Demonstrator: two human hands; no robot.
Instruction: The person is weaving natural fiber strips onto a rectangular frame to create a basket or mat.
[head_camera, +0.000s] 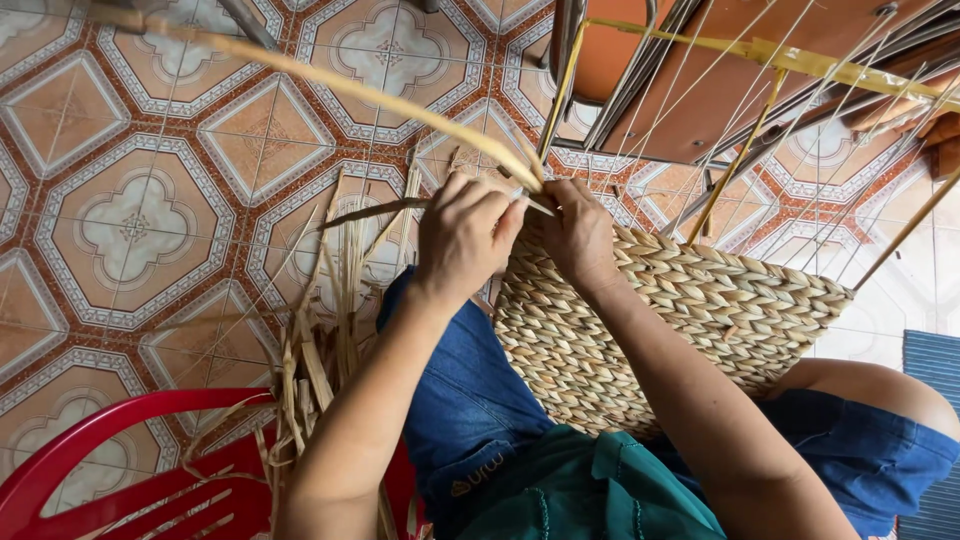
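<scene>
A half-woven straw basket (680, 320) rests on my lap, its braided side facing up. My left hand (462, 238) grips a long pale straw strand (330, 85) at the basket's near edge; the strand runs up and left out of view. My right hand (578, 232) pinches the same strand's end against the weave, next to the left hand. Thin upright stakes (740, 160) rise from the basket's far rim toward the top right.
Loose dried straw (330, 330) lies on the patterned tile floor (140, 220) to my left. A red plastic chair (120, 460) sits at bottom left. A brown stool with metal legs (700, 70) stands ahead. A blue mat (935, 400) is at right.
</scene>
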